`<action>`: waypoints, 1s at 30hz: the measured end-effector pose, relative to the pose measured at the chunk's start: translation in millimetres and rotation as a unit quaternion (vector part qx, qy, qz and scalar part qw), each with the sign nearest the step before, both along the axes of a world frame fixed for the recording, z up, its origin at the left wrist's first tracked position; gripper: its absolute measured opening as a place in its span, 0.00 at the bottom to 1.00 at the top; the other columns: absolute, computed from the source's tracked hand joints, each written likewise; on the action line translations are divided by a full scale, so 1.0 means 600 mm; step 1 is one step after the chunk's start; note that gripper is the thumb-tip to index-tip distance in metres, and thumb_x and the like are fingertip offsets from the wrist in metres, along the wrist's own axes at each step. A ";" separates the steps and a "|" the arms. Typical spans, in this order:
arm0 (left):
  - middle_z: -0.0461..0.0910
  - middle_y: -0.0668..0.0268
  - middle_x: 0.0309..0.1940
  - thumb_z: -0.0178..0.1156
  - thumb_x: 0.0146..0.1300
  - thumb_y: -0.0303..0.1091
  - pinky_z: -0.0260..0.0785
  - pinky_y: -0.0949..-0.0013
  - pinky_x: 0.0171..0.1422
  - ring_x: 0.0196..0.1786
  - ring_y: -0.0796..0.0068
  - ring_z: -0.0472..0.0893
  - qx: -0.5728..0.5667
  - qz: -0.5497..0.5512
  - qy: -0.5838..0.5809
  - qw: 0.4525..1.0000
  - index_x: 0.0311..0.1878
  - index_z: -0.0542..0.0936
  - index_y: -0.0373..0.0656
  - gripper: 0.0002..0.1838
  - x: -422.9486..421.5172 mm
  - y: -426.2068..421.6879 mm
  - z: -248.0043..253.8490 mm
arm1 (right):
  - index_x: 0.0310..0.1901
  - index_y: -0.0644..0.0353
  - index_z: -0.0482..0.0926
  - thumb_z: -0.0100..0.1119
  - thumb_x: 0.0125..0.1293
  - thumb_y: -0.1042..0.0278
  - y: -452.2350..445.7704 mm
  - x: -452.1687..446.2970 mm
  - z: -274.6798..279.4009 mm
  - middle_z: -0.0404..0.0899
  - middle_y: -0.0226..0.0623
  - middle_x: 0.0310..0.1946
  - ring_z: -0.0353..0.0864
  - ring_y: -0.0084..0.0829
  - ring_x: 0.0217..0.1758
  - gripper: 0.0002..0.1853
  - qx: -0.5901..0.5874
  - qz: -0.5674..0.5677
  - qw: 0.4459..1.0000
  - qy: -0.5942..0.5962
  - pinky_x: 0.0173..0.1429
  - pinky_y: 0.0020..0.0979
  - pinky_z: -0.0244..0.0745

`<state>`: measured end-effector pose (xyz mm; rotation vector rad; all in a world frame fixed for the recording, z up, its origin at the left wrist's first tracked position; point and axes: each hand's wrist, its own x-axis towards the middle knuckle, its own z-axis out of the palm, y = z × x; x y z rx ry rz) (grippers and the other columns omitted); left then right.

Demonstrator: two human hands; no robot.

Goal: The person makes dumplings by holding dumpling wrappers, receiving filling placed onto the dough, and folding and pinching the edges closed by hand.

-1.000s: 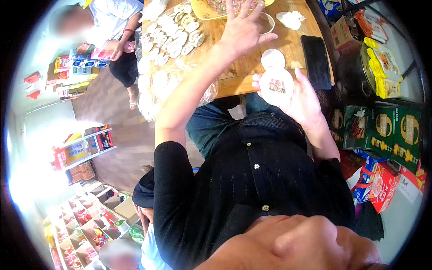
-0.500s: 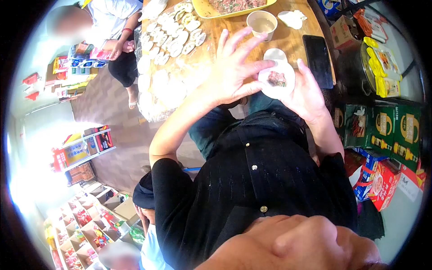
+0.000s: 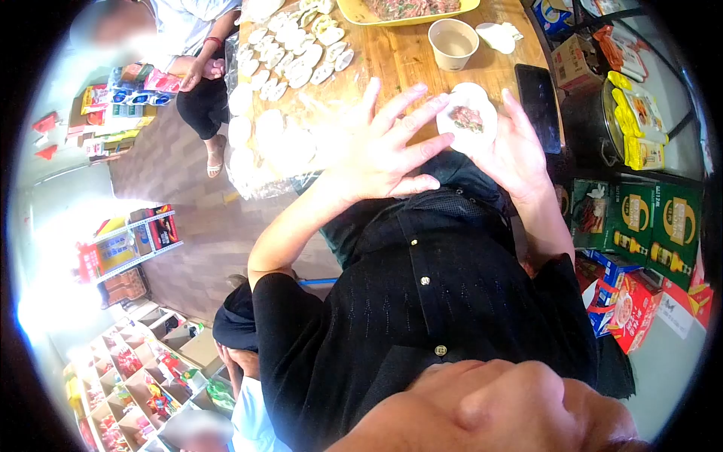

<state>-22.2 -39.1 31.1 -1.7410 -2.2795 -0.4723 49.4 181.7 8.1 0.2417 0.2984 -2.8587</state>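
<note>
Across the upturned right hand [image 3: 518, 162] lies a white dough round [image 3: 482, 137] with a small mound of meat filling [image 3: 465, 119] at its middle; that hand is partly cupped beneath it, thumb raised on the far side from the left hand [image 3: 380, 154]. Back upward, the left hand is spread wide, fingers fanned and thumb apart, gripping nothing. Its index fingertip meets the round's edge in view, though contact is impossible to tell.

Just beyond the right hand, a second dough round [image 3: 470, 88] shows partly behind the first. Farther ahead on the wooden table [image 3: 388, 49] stand a cup of liquid [image 3: 453, 47] and a yellow tray [image 3: 399, 23] of meat mixture. Ahead and left of the left hand lie many pale dough pieces [image 3: 300, 69]; right of the right hand rests a dark phone [image 3: 538, 109].
</note>
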 end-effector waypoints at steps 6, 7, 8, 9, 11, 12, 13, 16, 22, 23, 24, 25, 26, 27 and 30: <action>0.64 0.60 0.70 0.43 0.63 0.70 0.26 0.38 0.76 0.73 0.50 0.58 0.040 0.002 -0.009 0.999 0.59 0.80 0.57 0.34 0.026 0.027 -0.041 | 0.60 0.58 0.70 0.40 0.76 0.48 -0.020 -0.009 -0.015 0.74 0.42 0.58 0.72 0.37 0.63 0.24 0.026 -0.006 0.999 -0.021 0.69 0.42 0.66; 0.64 0.60 0.70 0.43 0.63 0.70 0.26 0.38 0.76 0.73 0.50 0.58 0.040 0.002 -0.010 0.999 0.59 0.80 0.57 0.34 0.032 0.034 -0.045 | 0.60 0.58 0.70 0.40 0.76 0.48 -0.023 -0.008 -0.017 0.74 0.42 0.58 0.72 0.37 0.63 0.24 0.026 -0.006 0.999 -0.021 0.69 0.42 0.66; 0.63 0.60 0.71 0.43 0.63 0.71 0.25 0.38 0.76 0.74 0.50 0.57 0.049 0.019 -0.019 0.998 0.61 0.79 0.57 0.35 0.038 0.040 -0.048 | 0.60 0.58 0.70 0.41 0.76 0.48 -0.027 -0.007 -0.018 0.74 0.41 0.58 0.72 0.36 0.63 0.24 0.036 -0.020 0.999 -0.029 0.69 0.42 0.66; 0.63 0.60 0.71 0.42 0.63 0.71 0.24 0.38 0.76 0.74 0.50 0.56 0.058 0.037 -0.029 0.997 0.62 0.78 0.57 0.36 0.042 0.047 -0.051 | 0.59 0.57 0.71 0.41 0.75 0.48 -0.029 -0.005 -0.018 0.75 0.39 0.57 0.72 0.36 0.63 0.23 0.047 -0.034 0.998 -0.037 0.69 0.41 0.65; 0.62 0.59 0.72 0.41 0.64 0.71 0.23 0.38 0.76 0.75 0.50 0.54 0.060 0.054 -0.019 0.997 0.63 0.77 0.57 0.36 0.043 0.053 -0.057 | 0.59 0.56 0.71 0.42 0.75 0.47 -0.032 -0.004 -0.018 0.75 0.38 0.56 0.72 0.35 0.63 0.23 0.050 -0.032 0.998 -0.031 0.69 0.40 0.65; 0.62 0.59 0.71 0.40 0.64 0.71 0.23 0.38 0.76 0.75 0.50 0.54 0.047 0.058 -0.004 0.997 0.63 0.77 0.58 0.36 0.041 0.054 -0.060 | 0.59 0.56 0.71 0.41 0.75 0.47 -0.033 -0.006 -0.019 0.75 0.38 0.56 0.72 0.34 0.62 0.23 0.051 -0.032 0.998 -0.028 0.69 0.40 0.65; 0.63 0.58 0.71 0.40 0.64 0.72 0.22 0.38 0.76 0.75 0.51 0.53 0.034 0.062 0.011 0.997 0.63 0.77 0.58 0.36 0.041 0.055 -0.062 | 0.59 0.56 0.71 0.41 0.76 0.47 -0.033 -0.008 -0.020 0.75 0.38 0.56 0.72 0.34 0.62 0.23 0.051 -0.033 0.998 -0.025 0.68 0.40 0.66; 0.61 0.59 0.72 0.46 0.63 0.69 0.26 0.33 0.74 0.75 0.52 0.53 0.054 0.032 -0.015 0.998 0.61 0.78 0.54 0.35 0.038 0.048 -0.061 | 0.58 0.56 0.71 0.39 0.76 0.47 -0.023 -0.011 -0.017 0.75 0.40 0.56 0.73 0.34 0.62 0.23 0.042 -0.036 0.998 -0.021 0.68 0.40 0.66; 0.61 0.56 0.71 0.50 0.65 0.61 0.32 0.33 0.73 0.73 0.47 0.54 0.140 0.066 -0.069 0.986 0.54 0.82 0.54 0.27 -0.018 0.059 -0.028 | 0.62 0.58 0.66 0.35 0.77 0.48 -0.011 -0.004 -0.028 0.73 0.43 0.58 0.72 0.40 0.63 0.25 0.023 -0.040 0.998 -0.049 0.72 0.43 0.63; 0.61 0.55 0.71 0.51 0.64 0.60 0.33 0.32 0.73 0.74 0.47 0.54 0.150 0.102 -0.068 0.981 0.53 0.82 0.53 0.26 -0.042 0.071 -0.026 | 0.63 0.60 0.65 0.35 0.77 0.48 -0.013 -0.002 -0.027 0.73 0.45 0.59 0.72 0.41 0.63 0.26 0.017 -0.048 0.997 -0.060 0.73 0.42 0.61; 0.61 0.54 0.70 0.53 0.63 0.59 0.34 0.31 0.72 0.74 0.47 0.53 0.153 0.105 -0.049 0.981 0.54 0.82 0.52 0.26 -0.066 0.087 -0.028 | 0.65 0.65 0.62 0.33 0.77 0.47 -0.009 0.000 -0.034 0.69 0.52 0.62 0.69 0.45 0.67 0.29 0.007 -0.037 0.998 -0.053 0.75 0.43 0.57; 0.61 0.54 0.70 0.53 0.63 0.59 0.34 0.31 0.72 0.74 0.47 0.53 0.154 0.107 -0.048 0.981 0.54 0.82 0.52 0.26 -0.090 0.103 -0.032 | 0.65 0.65 0.62 0.33 0.77 0.47 -0.007 0.002 -0.031 0.69 0.52 0.62 0.69 0.45 0.67 0.29 0.007 -0.035 0.998 -0.052 0.75 0.43 0.57; 0.61 0.54 0.70 0.54 0.63 0.59 0.34 0.31 0.72 0.74 0.46 0.52 0.129 0.118 -0.021 0.984 0.55 0.81 0.51 0.26 -0.111 0.120 -0.035 | 0.67 0.68 0.59 0.33 0.77 0.46 -0.006 0.006 -0.026 0.66 0.55 0.64 0.66 0.46 0.69 0.32 0.031 -0.023 0.999 -0.034 0.76 0.43 0.55; 0.62 0.53 0.69 0.55 0.63 0.58 0.34 0.31 0.72 0.74 0.45 0.52 0.104 0.128 0.005 0.986 0.55 0.81 0.50 0.27 -0.118 0.136 -0.028 | 0.69 0.70 0.55 0.33 0.76 0.45 -0.003 0.009 -0.023 0.63 0.58 0.67 0.63 0.47 0.72 0.35 0.055 -0.012 0.998 -0.018 0.77 0.43 0.53; 0.62 0.52 0.69 0.58 0.61 0.56 0.35 0.33 0.74 0.75 0.46 0.52 0.084 0.125 -0.028 0.988 0.43 0.84 0.42 0.24 -0.135 0.173 -0.022 | 0.71 0.73 0.51 0.33 0.76 0.44 0.007 0.018 -0.017 0.58 0.62 0.69 0.59 0.50 0.74 0.37 0.015 -0.005 1.000 -0.013 0.78 0.44 0.50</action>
